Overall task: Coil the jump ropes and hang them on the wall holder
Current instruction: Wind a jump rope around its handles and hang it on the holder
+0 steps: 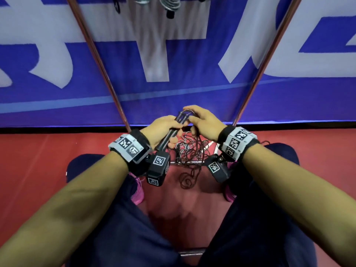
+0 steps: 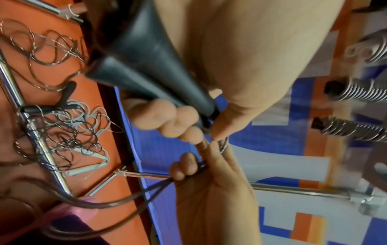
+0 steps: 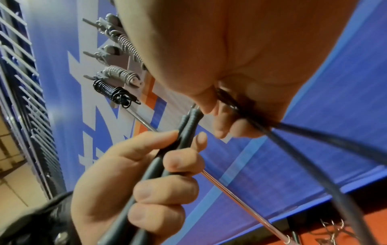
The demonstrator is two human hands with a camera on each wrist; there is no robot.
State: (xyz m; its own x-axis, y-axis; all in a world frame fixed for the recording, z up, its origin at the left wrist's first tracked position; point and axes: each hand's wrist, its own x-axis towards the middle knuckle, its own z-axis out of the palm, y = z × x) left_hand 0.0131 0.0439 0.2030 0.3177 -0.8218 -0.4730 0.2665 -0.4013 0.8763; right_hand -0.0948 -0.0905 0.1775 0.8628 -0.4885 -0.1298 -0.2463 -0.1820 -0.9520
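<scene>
Left hand (image 1: pixel 163 130) grips two dark handles (image 1: pixel 172 132), held together and angled up toward the blue banner (image 1: pixel 192 64). Right hand (image 1: pixel 204 122) pinches a loop of cable (image 1: pixel 185 112) at the handle tips. Loose ropes (image 1: pixel 188 153) lie tangled on the red floor (image 1: pixel 57 151) (dark and pale strands mixed). Coiled ropes (image 1: pixel 170 3) hang at the top edge.

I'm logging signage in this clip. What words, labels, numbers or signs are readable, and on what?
Nothing reads as words or numbers.
Banner: huge white strokes on blue, cropped, unreadable.
Left wristband and right wristband: black-and-white square code markers, no letters.
Wrist cameras: the same markers.
</scene>
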